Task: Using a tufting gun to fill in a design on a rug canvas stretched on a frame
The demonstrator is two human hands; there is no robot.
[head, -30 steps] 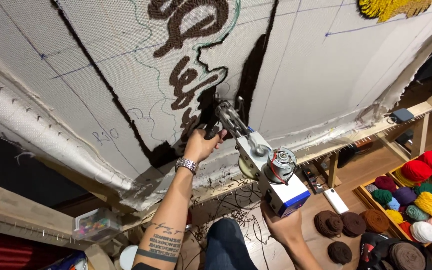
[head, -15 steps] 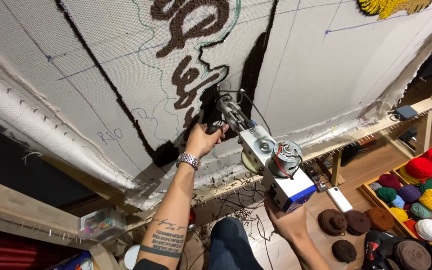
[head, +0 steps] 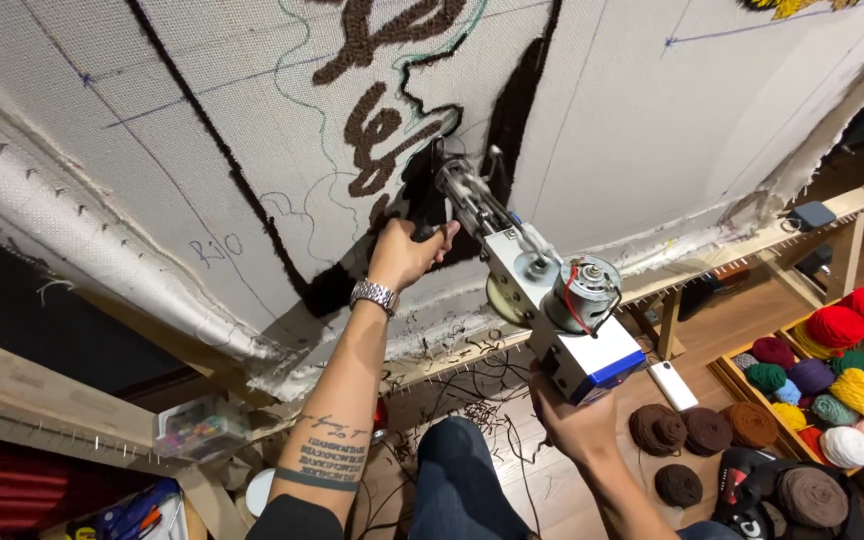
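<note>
At the centre of the frame a tufting gun (head: 542, 300) is held against the stretched white cloth (head: 652, 120), its tip on the dark tufted patch (head: 512, 110). The left hand (head: 407, 255) is closed around the black front handle, and the right hand (head: 572, 425) is wrapped around the lower grip. Yarn balls (head: 842, 370) are seen in a wooden tray at lower right.

At the lower right we see a wooden floor (head: 722, 345) carrying brown yarn balls (head: 707, 430), a white flat device (head: 672, 385) and a wooden tray (head: 727, 375) of coloured yarn; dark yarn strands (head: 482, 400) litter its lower middle.
</note>
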